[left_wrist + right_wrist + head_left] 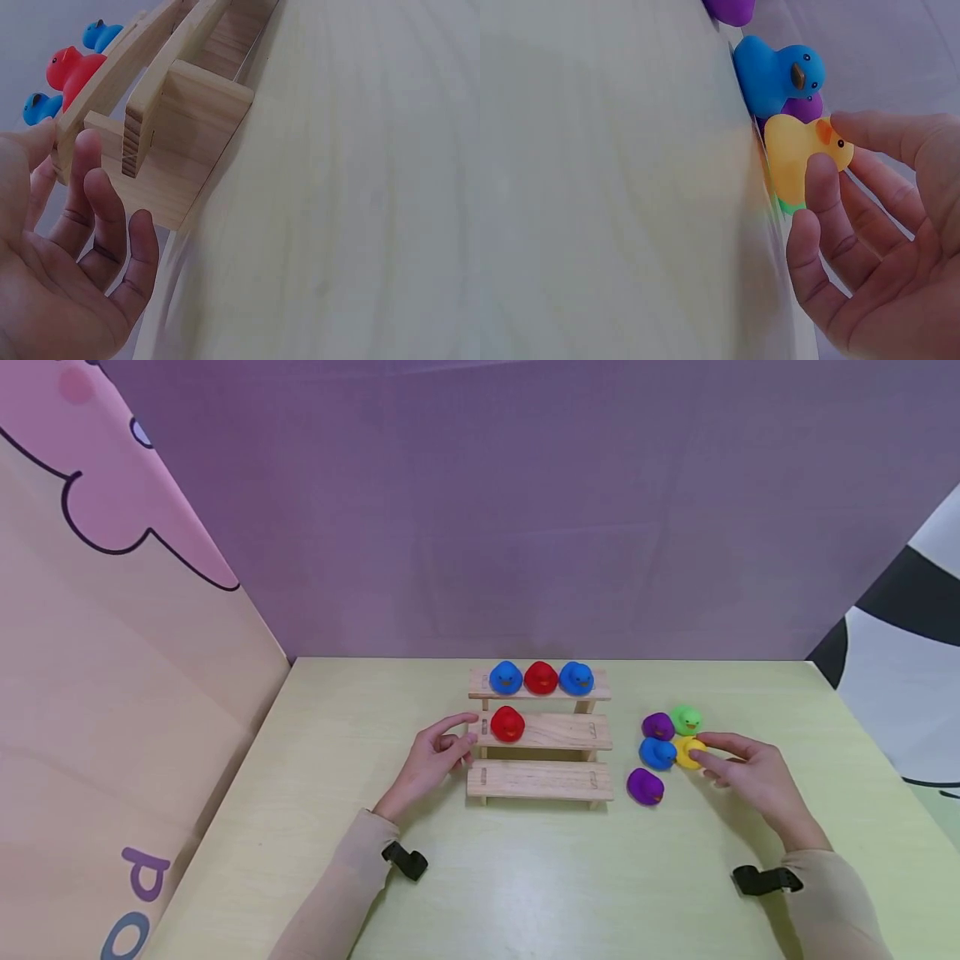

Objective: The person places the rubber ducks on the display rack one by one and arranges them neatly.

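A three-step wooden stand (540, 779) sits mid-table. On its top step are a blue duck (506, 678), a red duck (541, 677) and another blue duck (577, 678). One more red duck (507, 724) stands at the left of the middle step. My left hand (433, 755) holds that step's left end between thumb and forefinger, other fingers loosely bent. Over at the right, my right hand (753, 774) pinches a yellow rubber duck (789, 156) with thumb and fingers around its head. This duck is close beside a blue duck (761, 75).
Around the yellow duck are a green duck (686, 720) behind and a purple duck (657, 726) at back left. Another purple duck (647, 787) lies nearer, beside the stand's right end. A purple cloth wall (555, 510) rises behind the table (570, 893).
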`<state>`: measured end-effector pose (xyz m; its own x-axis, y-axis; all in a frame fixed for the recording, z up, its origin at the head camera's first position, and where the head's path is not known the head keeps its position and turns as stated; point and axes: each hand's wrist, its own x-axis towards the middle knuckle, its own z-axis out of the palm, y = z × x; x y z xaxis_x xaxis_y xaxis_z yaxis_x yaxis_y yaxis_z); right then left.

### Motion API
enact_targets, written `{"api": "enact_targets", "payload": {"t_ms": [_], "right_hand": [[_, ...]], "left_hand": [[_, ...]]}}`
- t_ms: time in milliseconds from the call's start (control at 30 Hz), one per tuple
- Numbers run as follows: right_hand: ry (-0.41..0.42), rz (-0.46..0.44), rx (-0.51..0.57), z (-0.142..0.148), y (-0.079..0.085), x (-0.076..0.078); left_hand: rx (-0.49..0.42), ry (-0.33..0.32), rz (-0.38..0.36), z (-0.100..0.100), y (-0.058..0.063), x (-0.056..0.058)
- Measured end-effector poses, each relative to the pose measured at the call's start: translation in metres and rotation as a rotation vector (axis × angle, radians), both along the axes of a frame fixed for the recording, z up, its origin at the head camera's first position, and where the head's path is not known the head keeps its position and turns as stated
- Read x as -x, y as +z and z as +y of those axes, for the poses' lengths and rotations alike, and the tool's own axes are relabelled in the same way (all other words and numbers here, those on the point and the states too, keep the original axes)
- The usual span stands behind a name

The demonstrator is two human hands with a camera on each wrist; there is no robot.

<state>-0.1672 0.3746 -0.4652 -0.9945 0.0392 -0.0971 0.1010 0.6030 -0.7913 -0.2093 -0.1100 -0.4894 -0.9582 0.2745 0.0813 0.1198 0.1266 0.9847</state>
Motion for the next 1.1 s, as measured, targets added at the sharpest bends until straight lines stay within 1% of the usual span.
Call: {"api": "enact_targets", "payload": {"t_ms": [200,433,700,900,1100], "right_hand": [[-0.003,0.008,-0.003,-0.001,0.003,0.0],[-0.019,0.013,-0.043,0.0,0.005,-0.001],[-0.013,0.047,-0.032,-0.001,0.01,-0.002],[-0.019,0.056,-0.017,-0.002,0.014,-0.002],[-0.019,0.066,-0.03,-0.006,0.018,-0.002]], "left_hand": [[-0.002,0.0,0.006,0.0,-0.001,0.001],[0.007,-0.002,0.005,0.001,-0.001,0.001],[0.012,0.0,0.01,0.001,0.0,0.0],[0.012,-0.003,0.01,0.0,0.0,-0.001],[0.009,0.0,0.008,0.001,0.001,-0.001]]}}
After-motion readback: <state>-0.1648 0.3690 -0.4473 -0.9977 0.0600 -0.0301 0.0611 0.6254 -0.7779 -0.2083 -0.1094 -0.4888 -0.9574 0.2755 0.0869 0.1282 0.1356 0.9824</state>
